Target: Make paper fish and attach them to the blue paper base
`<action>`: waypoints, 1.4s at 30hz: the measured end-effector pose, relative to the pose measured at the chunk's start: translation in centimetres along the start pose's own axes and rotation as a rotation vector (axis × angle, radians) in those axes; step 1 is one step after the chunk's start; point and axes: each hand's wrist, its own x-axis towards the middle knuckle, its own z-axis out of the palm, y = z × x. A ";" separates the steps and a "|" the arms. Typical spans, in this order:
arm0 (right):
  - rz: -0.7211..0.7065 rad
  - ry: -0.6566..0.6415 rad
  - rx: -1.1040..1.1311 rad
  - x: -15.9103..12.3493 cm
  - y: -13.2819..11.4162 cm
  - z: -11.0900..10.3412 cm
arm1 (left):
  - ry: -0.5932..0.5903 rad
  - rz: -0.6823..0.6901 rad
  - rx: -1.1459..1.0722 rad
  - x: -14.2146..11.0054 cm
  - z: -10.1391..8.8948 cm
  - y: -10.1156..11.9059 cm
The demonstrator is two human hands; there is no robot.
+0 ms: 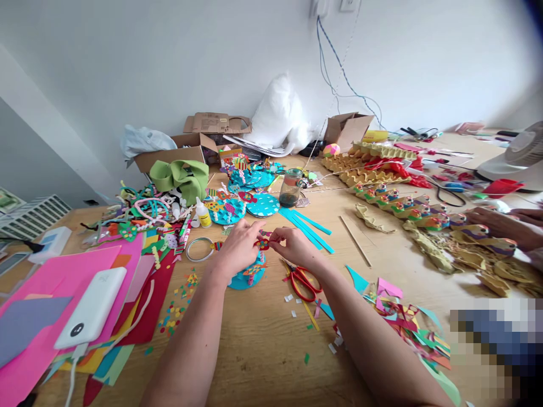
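A red paper fish (pixel 263 244) with coloured dots sits between my two hands above a blue paper disc (pixel 242 281). My left hand (pixel 241 249) curls over the disc from the left, its fingertips at the fish. From the right, my right hand (pixel 293 247) pinches the fish's edge between thumb and fingers. An orange paper fish (pixel 255 269) stands on the disc below. My left hand covers part of the disc. Red-handled scissors (pixel 304 284) lie right of the disc, and a roll of tape (pixel 200 249) lies to its left.
Behind stand a glue bottle (pixel 203 215), a glass jar (pixel 290 189) and decorated blue discs (pixel 263 204). Blue strips (pixel 306 229) lie nearby. A white power bank (pixel 90 307) rests on coloured sheets at left. Another person's hand (pixel 487 223) is near painted egg-carton pieces (pixel 436 222) at right.
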 end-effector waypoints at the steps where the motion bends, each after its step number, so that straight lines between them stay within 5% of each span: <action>1: -0.001 0.001 -0.003 0.0 -0.1 0.0 | 0.003 -0.001 -0.004 0.0 0.1 0.0; 42: 0.002 -0.018 -0.022 -0.1 -1.1 -0.2 | 0.051 -0.008 0.032 0.4 0.7 -0.4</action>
